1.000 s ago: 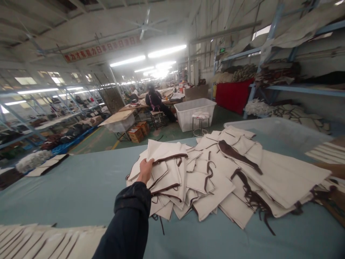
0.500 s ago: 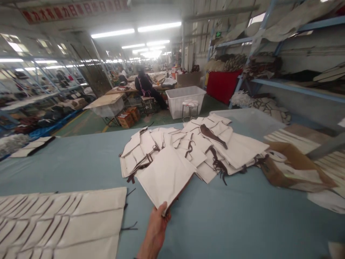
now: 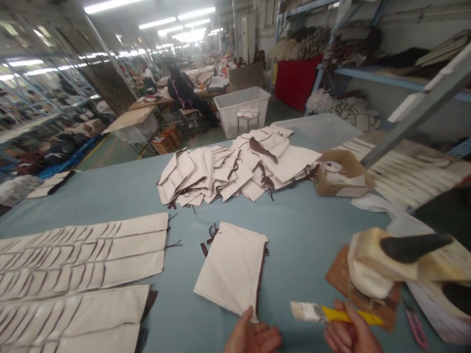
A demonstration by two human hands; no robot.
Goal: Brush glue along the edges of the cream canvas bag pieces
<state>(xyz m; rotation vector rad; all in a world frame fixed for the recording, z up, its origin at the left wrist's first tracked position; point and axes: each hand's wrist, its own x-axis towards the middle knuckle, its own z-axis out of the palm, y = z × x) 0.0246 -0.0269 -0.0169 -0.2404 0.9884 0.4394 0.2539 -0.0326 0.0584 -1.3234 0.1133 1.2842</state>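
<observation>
My left hand (image 3: 253, 336) pinches the near corner of a cream fabric bag (image 3: 231, 267) with dark brown trim that lies flat on the blue-grey table (image 3: 110, 196). Just to its right, my right hand (image 3: 348, 336) grips a yellow-handled brush (image 3: 324, 314) whose pale bristles point left, toward the bag. Farther back on the table lies a loose pile of the same cream bags (image 3: 235, 169) with brown drawstrings.
Rows of overlapped cream bags (image 3: 81, 260) cover the table's left. At right sit a glue-caked container (image 3: 390, 262), pink scissors (image 3: 415, 326), a small cardboard box (image 3: 342, 174) and more laid-out pieces (image 3: 405, 171). A seated person (image 3: 184, 95), a white bin (image 3: 241, 110) and shelving lie beyond.
My left hand has drawn one bag off the pile toward me and laid it flat near the table's front. My right hand with the brush has come into view.
</observation>
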